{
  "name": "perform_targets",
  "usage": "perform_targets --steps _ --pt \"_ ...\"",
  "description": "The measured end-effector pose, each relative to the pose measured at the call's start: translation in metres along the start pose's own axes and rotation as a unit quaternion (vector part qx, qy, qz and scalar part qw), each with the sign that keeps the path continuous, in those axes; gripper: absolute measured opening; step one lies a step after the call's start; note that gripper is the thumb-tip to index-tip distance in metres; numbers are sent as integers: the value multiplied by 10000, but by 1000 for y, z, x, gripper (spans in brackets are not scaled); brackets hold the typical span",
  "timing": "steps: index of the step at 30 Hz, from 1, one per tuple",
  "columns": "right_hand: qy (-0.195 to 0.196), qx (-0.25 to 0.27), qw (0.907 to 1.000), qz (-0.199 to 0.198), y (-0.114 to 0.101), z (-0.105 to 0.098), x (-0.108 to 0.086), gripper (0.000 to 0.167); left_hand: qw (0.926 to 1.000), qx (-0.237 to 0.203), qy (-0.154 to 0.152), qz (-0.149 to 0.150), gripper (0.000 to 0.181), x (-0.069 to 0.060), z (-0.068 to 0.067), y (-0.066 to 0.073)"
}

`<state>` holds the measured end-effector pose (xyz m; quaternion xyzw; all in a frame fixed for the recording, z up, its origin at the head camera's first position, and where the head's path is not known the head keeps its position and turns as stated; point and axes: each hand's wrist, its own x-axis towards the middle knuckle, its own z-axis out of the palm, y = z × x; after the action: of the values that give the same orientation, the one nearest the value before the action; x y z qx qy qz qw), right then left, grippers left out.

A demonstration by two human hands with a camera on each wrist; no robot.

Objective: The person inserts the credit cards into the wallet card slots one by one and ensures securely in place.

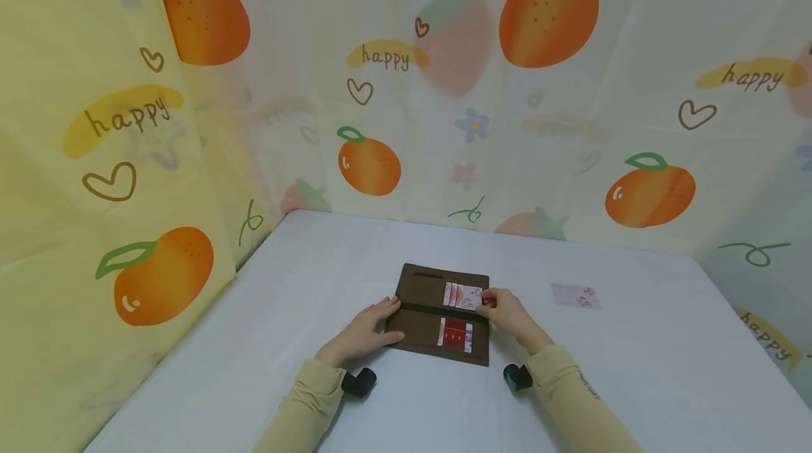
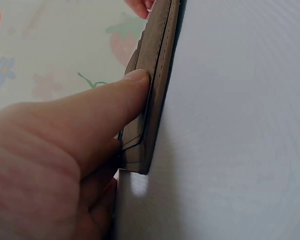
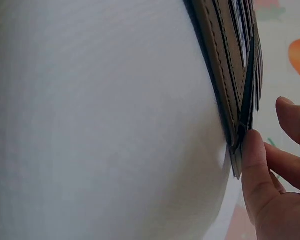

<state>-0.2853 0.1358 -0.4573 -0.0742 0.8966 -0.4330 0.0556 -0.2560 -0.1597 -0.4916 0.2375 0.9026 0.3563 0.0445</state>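
A brown bifold wallet (image 1: 419,289) lies unfolded on the table. Several pale pink patterned cards (image 1: 468,296) show in its upper half, and red and white cards (image 1: 455,334) in the lower half. My left hand (image 1: 361,332) rests on the wallet's left side, index finger and thumb spread; its thumb (image 2: 132,82) presses on the leather in the left wrist view. My right hand (image 1: 509,313) is at the right edge, beside the upper cards. In the right wrist view its thumb (image 3: 255,152) touches the wallet's edge and the index finger stands apart.
One loose pale pink card (image 1: 575,296) lies on the white table (image 1: 603,382), right of the wallet. Fruit-printed cloth (image 1: 279,157) hangs behind and at both sides. A dark wrist device (image 1: 359,383) sits by the left sleeve, another (image 1: 518,377) by the right.
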Motion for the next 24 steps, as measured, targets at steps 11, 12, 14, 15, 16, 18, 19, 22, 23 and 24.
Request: perform_targets --steps 11,12,14,15,16,18,19,22,23,24 --pt "-412 306 9982 -315 4 1 3 55 10000 23 -23 22 68 -1 -1 2" --pt "-531 382 9973 -342 5 0 4 57 10000 27 -21 31 68 -1 -1 2" --pt "-783 448 9946 -518 10 -1 7 62 10000 29 -12 25 68 -1 -1 1" --pt "-882 476 9937 -495 10 -2 7 63 10000 30 -7 19 68 -1 -1 1" --pt "-961 491 9930 -473 10 -3 7 63 10000 27 -4 12 69 -1 -1 1" --pt "-1020 522 9930 -274 5 -4 5 63 10000 18 2 11 69 -1 -1 1" --pt "-1014 517 9933 -208 3 -4 4 62 10000 19 9 10 69 -1 -1 1" --pt "-973 510 9939 85 -4 -3 1 59 10000 26 21 27 69 -1 0 0" --pt "-968 500 9940 120 -4 -3 1 58 10000 30 22 32 69 -1 0 0" --pt "-981 477 9940 114 -3 -3 1 58 10000 37 26 32 69 -1 0 0"
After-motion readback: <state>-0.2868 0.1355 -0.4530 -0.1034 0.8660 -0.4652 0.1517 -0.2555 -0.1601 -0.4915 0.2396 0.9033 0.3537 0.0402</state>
